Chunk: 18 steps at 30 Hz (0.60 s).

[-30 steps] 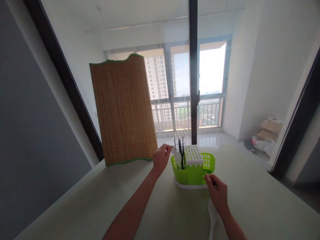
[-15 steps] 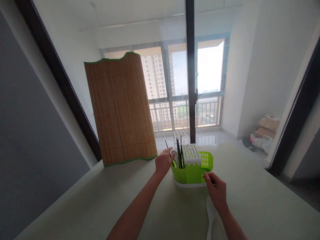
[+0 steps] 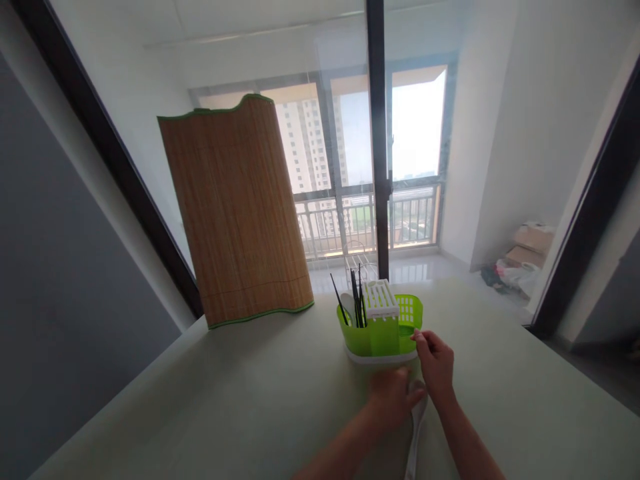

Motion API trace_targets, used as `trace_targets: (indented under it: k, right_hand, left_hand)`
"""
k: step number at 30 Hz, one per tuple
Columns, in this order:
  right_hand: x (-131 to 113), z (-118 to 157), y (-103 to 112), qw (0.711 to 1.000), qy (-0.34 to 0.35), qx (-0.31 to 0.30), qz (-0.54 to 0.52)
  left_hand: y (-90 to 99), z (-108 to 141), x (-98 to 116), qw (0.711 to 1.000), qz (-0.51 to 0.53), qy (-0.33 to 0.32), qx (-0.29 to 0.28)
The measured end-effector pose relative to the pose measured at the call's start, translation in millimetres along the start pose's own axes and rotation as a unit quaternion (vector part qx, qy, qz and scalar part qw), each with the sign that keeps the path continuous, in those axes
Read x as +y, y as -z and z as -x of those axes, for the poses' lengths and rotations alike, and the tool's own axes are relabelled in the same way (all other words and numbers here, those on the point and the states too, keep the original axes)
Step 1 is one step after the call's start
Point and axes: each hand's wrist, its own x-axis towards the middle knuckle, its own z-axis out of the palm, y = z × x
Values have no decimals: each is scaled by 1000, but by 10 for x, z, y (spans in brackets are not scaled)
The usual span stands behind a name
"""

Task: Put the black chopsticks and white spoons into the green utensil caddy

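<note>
The left hand [image 3: 395, 398], blurred, fingers curled over a white spoon [image 3: 415, 433] on the near table [image 3: 225, 400]. The right hand [image 3: 436, 363] pinches the green caddy [image 3: 380, 333] rim, just beyond. No readable writing.

On the table [image 3: 225, 400], the bamboo mat [image 3: 233, 213] stands left of the cutlery caddy [image 3: 380, 330], chopsticks [image 3: 355, 300] inside it.

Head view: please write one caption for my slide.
Left hand reaches a white spoon; right hand touches the green caddy.
</note>
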Motion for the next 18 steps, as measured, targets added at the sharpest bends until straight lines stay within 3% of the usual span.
trace_targets:
  k: [5,9,14,18]
  right_hand:
    - [5,-26,-5,1000,0,11,-13]
    - [-5,-24,-14,1000,-6,10,-28]
    - [-11,-7,-23,999,-16,2,-42]
    - [5,7,-36,999,-20,-7,-46]
  left_hand:
    - [-21,-84,-68,1000,11,-12,-13]
    - [200,64,-156,999,28,1,38]
    - [838,293,-258,987,52,8,149]
    - [1474,328,-266,940,56,1,335]
